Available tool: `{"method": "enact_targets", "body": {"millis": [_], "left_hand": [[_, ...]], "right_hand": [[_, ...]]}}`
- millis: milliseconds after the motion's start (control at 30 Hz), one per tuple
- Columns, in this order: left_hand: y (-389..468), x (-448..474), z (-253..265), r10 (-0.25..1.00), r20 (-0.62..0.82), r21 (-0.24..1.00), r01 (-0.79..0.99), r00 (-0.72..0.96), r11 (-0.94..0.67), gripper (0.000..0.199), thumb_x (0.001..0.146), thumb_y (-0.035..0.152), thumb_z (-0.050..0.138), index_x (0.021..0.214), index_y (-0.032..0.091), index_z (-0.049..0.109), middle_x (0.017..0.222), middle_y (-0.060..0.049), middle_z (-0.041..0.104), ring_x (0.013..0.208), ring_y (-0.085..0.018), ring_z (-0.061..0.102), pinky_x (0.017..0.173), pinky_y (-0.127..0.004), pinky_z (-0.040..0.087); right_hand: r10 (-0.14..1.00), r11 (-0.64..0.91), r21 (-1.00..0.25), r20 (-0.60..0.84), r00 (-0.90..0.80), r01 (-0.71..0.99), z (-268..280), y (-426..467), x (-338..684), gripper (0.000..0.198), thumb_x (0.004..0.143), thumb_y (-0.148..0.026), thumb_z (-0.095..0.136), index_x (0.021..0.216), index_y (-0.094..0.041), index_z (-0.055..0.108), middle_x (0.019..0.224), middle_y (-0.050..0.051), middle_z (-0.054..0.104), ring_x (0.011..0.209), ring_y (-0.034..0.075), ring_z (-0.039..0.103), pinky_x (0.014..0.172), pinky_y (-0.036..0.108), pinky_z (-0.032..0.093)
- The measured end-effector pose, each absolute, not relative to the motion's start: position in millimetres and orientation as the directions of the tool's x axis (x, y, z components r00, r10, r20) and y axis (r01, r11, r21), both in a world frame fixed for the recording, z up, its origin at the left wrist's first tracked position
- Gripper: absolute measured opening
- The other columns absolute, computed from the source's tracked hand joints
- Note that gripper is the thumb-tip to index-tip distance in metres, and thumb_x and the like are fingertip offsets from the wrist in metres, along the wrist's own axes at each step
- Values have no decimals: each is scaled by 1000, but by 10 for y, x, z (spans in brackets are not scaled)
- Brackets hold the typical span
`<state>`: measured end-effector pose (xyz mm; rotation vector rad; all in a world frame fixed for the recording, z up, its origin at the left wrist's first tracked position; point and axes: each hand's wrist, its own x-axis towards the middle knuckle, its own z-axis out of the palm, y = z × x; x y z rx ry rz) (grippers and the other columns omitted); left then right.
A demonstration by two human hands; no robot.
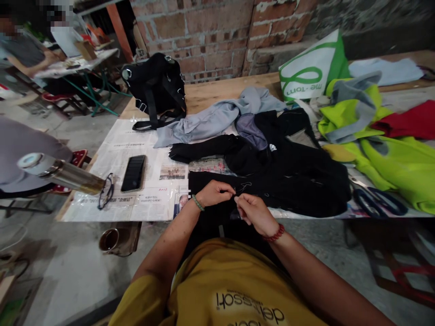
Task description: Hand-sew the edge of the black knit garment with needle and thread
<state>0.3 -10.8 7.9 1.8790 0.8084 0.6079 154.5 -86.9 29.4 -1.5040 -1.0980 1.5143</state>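
Note:
My left hand (216,193), with a green bead bracelet, is closed in a pinch above black cloth at the table's front edge. Close beside it, my right hand (254,212), wearing a red bead bracelet, is also pinched, its fingertips almost meeting the left ones. Whatever lies between the fingers is too small to make out. A thin pale thread (245,184) loops on the cloth just beyond them. The black garment (299,176), with a small white logo, spreads to the right of my hands. A grey garment (210,117) lies behind it.
Blue-handled scissors (379,199) lie right, near yellow-green clothes (394,167). A black bag (158,86) and a green-white bag (311,68) stand farther back. A phone (133,173), glasses (107,191) and a steel flask (64,174) are left. Another person (23,59) sits far left.

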Motion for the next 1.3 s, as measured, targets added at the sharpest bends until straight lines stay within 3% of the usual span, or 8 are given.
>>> {"method": "enact_targets", "body": {"millis": [200, 500, 733, 867, 1000, 1167, 1300], "left_hand": [[-108, 20, 70, 759, 126, 905, 239, 639, -351, 13, 76, 19, 62, 81, 12, 71, 79, -4, 71, 72, -11, 63, 70, -20, 48], [-166, 105, 91, 788, 393, 750, 332, 473, -573, 14, 79, 17, 56, 74, 15, 68, 72, -3, 66, 69, -11, 60, 68, -21, 47], [-147, 82, 79, 809, 381, 810, 260, 447, -525, 18, 77, 11, 52, 87, 16, 67, 86, -4, 68, 79, -12, 62, 76, -23, 49], [-154, 65, 121, 721, 395, 797, 179, 569, -577, 14, 80, 17, 53, 78, 14, 67, 86, -7, 66, 81, -14, 62, 79, -25, 49], [-153, 79, 102, 705, 370, 804, 171, 605, -569, 18, 78, 29, 64, 81, 13, 69, 89, -9, 66, 84, -15, 62, 80, -26, 49], [-137, 67, 58, 672, 333, 815, 156, 661, -557, 13, 77, 25, 65, 73, 13, 68, 80, -6, 65, 74, -12, 61, 70, -21, 48], [-148, 80, 76, 682, 432, 774, 147, 590, -617, 13, 78, 20, 61, 69, 12, 66, 80, -7, 66, 75, -12, 61, 72, -21, 48]], "right_hand": [[922, -388, -921, -387, -19, -44, 274, -876, 1534, 36, 68, -44, 58, 51, -21, 36, 37, -9, 31, 29, 3, 24, 29, 17, 16], [937, -343, -939, -340, -74, -30, 280, -901, 1580, 38, 69, -43, 58, 49, -21, 34, 37, -9, 30, 31, 3, 24, 31, 18, 15], [940, -341, -925, -339, -44, -167, 205, -864, 1603, 35, 69, -39, 59, 50, -21, 36, 39, -9, 33, 30, 2, 23, 32, 18, 15], [942, -333, -924, -332, -42, -190, 205, -872, 1601, 36, 69, -39, 60, 49, -20, 36, 39, -9, 34, 31, 2, 24, 32, 18, 16], [943, -332, -926, -328, -52, -179, 204, -879, 1605, 36, 68, -40, 61, 49, -20, 38, 38, -9, 33, 30, 2, 24, 31, 17, 15], [944, -328, -930, -326, -46, -167, 201, -881, 1606, 36, 68, -41, 61, 50, -20, 38, 39, -9, 33, 30, 2, 24, 30, 17, 16], [946, -325, -938, -321, -52, -124, 220, -897, 1587, 37, 68, -42, 60, 49, -20, 38, 38, -9, 32, 31, 2, 24, 30, 16, 15]]}}
